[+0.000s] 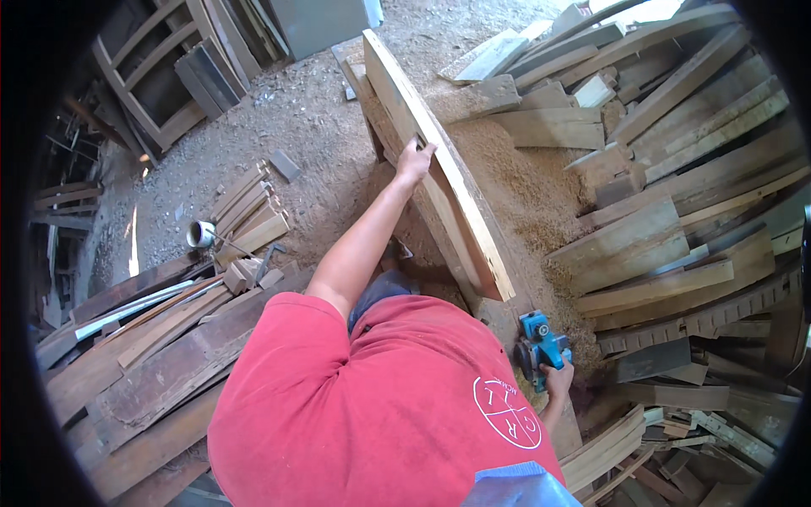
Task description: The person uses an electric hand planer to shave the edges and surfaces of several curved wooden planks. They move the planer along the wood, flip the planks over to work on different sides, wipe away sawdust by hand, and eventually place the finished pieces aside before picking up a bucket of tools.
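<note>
A long, thick wooden board (456, 190) stands on edge on a narrow wooden bench, its pale planed upper edge slanting from far left to near right. My left hand (414, 162) is closed on the board's side near the middle, with the fingertips at a small dark slot or hollow; part of the grip is hidden. At lower right, my right hand (557, 377) wraps round the handle of a teal electric hand planer (538, 338). The planer rests on the bench's near end, apart from the board's end.
Sawdust and shavings (515, 198) lie heaped right of the bench. Stacked planks (629, 249) crowd the right side, with more timber (160, 372) at left. A white can (201, 234) stands near short wood pieces (249, 211). A wooden frame (156, 72) leans at far left.
</note>
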`<state>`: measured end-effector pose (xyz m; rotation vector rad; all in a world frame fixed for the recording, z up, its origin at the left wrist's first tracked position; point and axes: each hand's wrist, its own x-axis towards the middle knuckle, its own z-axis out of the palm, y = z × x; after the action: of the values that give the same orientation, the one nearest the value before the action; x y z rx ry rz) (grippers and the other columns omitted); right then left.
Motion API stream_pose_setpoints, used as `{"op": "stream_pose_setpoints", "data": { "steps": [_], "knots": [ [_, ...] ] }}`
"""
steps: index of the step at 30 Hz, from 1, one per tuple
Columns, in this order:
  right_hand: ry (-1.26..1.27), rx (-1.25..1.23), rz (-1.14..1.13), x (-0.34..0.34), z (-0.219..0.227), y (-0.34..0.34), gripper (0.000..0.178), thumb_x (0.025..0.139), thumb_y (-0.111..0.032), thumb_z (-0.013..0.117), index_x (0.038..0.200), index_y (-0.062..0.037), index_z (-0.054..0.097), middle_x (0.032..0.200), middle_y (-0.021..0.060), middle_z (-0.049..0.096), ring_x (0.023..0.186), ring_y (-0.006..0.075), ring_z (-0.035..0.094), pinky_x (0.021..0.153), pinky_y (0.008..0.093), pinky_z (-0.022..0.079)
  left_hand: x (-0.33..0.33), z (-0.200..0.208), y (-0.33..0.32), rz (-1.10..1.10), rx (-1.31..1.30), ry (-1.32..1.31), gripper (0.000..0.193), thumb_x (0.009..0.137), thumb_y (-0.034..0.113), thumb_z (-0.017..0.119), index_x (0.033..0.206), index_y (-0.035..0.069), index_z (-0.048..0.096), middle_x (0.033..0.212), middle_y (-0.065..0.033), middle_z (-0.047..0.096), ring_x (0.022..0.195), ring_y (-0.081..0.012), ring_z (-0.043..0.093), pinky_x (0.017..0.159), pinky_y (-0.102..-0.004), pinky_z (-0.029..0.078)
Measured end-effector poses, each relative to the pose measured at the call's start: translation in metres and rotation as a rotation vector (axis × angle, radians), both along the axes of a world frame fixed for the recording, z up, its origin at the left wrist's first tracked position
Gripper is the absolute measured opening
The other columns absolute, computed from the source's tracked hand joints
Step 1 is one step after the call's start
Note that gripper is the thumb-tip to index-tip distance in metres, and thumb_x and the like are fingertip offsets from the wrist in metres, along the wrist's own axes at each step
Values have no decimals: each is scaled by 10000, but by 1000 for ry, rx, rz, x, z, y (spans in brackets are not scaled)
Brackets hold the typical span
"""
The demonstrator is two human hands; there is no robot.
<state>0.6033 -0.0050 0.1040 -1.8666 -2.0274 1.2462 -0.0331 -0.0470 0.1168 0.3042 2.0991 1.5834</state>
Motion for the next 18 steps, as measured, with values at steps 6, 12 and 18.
{"op": "stream_pose_setpoints", "data": {
  "steps": [6,12,18],
  "knots": [
    [18,-146,-3,19,-13,7,385,716,-40,862,1082,-5,746,889,108,752,815,234,706,796,382,548,36,-14,-28,-22,18,-79,705,1032,439,606,1524,-51,486,1547,-236,540,1439,-313,517,1198,-378,371],
    [-176,323,347,-55,50,25,720,732,-336,914,1319,-6,657,1253,205,705,1145,358,674,1005,445,524,120,-16,-59,-44,-19,-306,596,1071,439,562,1467,-7,572,1428,-174,651,1256,-275,626,1055,-407,488],
    [294,525,674,-229,33,-10,626,763,-473,888,1154,-10,733,1068,216,739,1001,410,711,904,489,551,151,-31,-99,-383,-78,-384,726,1087,531,487,1642,88,338,1686,-140,365,1522,-331,377,1183,-561,377]
  ]
}}
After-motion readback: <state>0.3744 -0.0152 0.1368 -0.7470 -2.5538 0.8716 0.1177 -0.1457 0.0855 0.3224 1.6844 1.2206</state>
